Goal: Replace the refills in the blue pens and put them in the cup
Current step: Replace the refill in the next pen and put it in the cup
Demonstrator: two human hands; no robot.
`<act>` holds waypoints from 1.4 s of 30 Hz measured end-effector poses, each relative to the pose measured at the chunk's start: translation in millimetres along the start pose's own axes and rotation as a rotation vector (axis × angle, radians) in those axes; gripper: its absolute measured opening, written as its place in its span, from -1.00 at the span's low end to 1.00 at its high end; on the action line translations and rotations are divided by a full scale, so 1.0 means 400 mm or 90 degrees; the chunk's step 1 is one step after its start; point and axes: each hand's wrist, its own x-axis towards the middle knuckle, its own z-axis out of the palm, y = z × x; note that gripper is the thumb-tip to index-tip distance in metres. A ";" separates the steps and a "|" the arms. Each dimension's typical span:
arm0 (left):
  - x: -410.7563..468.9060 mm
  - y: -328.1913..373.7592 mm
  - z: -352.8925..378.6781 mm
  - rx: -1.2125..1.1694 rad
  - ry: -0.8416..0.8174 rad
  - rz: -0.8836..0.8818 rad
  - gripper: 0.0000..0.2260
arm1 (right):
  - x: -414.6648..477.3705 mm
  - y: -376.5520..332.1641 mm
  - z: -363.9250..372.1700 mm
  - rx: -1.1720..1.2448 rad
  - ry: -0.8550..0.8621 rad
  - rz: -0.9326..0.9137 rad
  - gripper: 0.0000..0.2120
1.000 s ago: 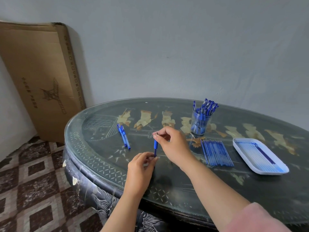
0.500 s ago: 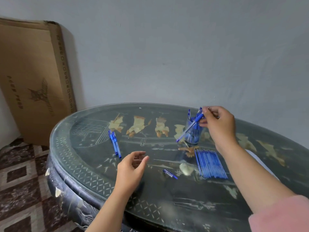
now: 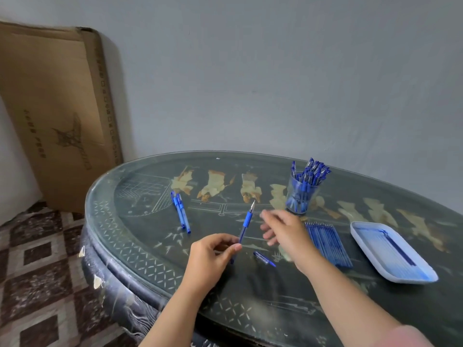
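While the left hand [image 3: 213, 256] is pinching the lower end of a blue pen [image 3: 246, 221] between thumb and curled fingers, the pen is standing tilted above the table [image 3: 275, 296], its bare metal tip pointing up and away from the person; the blue grip section is showing just below that tip. The right hand [image 3: 285, 231] is hovering just right of the pen, blurred, its fingers loosely spread and gripping nothing; whether a fingertip is brushing the pen cannot be told. A loose pen cap [image 3: 264, 258] is lying on the glass between the two forearms, just beside the right wrist. Beyond the right hand the clear cup [image 3: 302, 194] is standing upright, crowded with blue pens whose ends are fanning out above its rim. A flat row of blue refills [image 3: 328, 244] is lying on the glass just right of the right hand; further right a white tray [image 3: 400, 280] is holding more refills. Two capped pens [image 3: 181, 211] are lying side by side on the left part of the table, well apart from both hands; a cardboard box [image 3: 57, 108] is leaning against the wall beyond the table's left end.
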 end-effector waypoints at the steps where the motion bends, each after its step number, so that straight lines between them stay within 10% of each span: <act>1: 0.000 0.000 0.000 0.007 0.004 0.005 -0.93 | 0.000 0.017 -0.004 -0.117 -0.027 0.005 -0.80; 6: -0.003 -0.001 -0.004 0.033 0.007 0.016 -0.93 | -0.020 0.060 0.018 -0.456 -0.131 -0.033 -0.78; 16: -0.004 -0.001 -0.003 0.071 -0.003 0.022 -0.94 | 0.004 -0.110 -0.026 0.253 0.108 -0.097 -0.89; 42: -0.006 -0.003 -0.001 0.066 -0.003 0.029 -0.89 | 0.001 -0.075 0.019 -0.029 0.061 -0.158 -0.91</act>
